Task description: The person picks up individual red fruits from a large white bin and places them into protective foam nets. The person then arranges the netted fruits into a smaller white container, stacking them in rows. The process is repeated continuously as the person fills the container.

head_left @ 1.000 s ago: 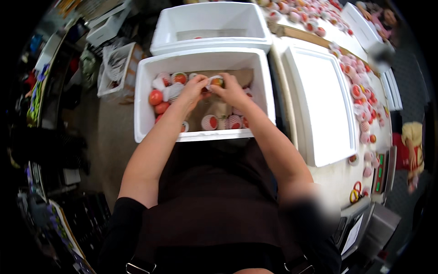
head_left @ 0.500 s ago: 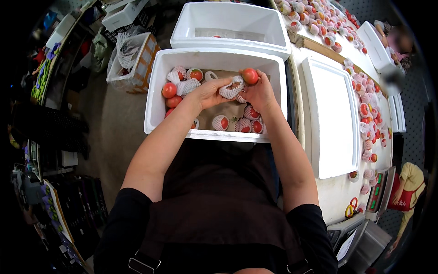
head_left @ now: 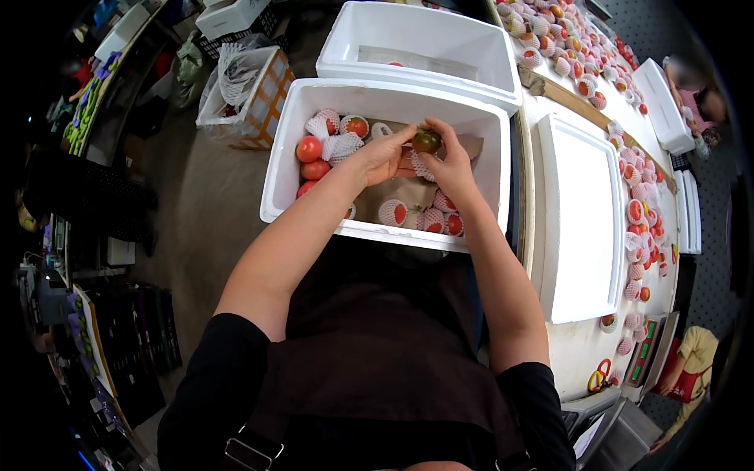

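Both my hands are inside a white foam box (head_left: pixel 292 141) in front of me. My right hand (head_left: pixel 444 161) and my left hand (head_left: pixel 384 155) together hold a dark greenish-red tomato (head_left: pixel 426 141) above a white foam net sleeve (head_left: pixel 424 166). The box holds bare red tomatoes (head_left: pixel 309 149) at its left and several tomatoes in foam net sleeves (head_left: pixel 430 219) along its near side, on brown paper (head_left: pixel 397 191).
A second white foam box (head_left: pixel 424 47) stands behind the first. A white foam lid (head_left: pixel 581 220) lies on the table to the right, beside many sleeved tomatoes (head_left: pixel 638 235). A net-lined crate (head_left: pixel 245 94) stands on the floor at left. Other people sit at the right rim.
The hands held a red tomato half a second ago; now they hold a darker greenish one, slightly lower in the box. The view has shifted a little.
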Motion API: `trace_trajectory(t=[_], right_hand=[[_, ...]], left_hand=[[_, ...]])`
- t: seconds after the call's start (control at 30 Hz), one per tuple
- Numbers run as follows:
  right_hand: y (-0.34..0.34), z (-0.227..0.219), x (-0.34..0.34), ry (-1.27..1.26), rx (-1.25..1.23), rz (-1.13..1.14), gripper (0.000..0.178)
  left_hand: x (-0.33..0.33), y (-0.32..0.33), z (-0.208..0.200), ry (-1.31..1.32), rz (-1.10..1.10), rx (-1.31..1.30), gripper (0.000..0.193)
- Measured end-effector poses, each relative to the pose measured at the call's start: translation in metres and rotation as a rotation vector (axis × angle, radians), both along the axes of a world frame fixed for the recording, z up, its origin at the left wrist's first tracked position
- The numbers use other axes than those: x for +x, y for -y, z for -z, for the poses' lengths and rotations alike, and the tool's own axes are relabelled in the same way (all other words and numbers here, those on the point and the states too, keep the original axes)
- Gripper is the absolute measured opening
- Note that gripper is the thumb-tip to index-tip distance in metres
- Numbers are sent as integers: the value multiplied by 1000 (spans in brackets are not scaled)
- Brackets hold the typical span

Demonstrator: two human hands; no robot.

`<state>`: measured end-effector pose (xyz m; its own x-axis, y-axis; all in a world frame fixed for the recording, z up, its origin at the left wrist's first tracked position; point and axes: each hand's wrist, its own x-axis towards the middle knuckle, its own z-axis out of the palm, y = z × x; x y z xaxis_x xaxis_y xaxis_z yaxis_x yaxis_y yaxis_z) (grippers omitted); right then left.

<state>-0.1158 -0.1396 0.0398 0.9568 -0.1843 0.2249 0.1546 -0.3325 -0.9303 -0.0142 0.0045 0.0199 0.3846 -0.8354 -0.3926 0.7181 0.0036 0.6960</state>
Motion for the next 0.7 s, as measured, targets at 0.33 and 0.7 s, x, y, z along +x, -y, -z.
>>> trace_trajectory(t=[0.33,0.7], right_hand=[[21,27,11,-405,977,117,34],[3,7,-1,14,304,209,14]], left_hand=[[-4,-2,-14,16,-10,-200,46],[-3,7,2,585,-191,273,47]])
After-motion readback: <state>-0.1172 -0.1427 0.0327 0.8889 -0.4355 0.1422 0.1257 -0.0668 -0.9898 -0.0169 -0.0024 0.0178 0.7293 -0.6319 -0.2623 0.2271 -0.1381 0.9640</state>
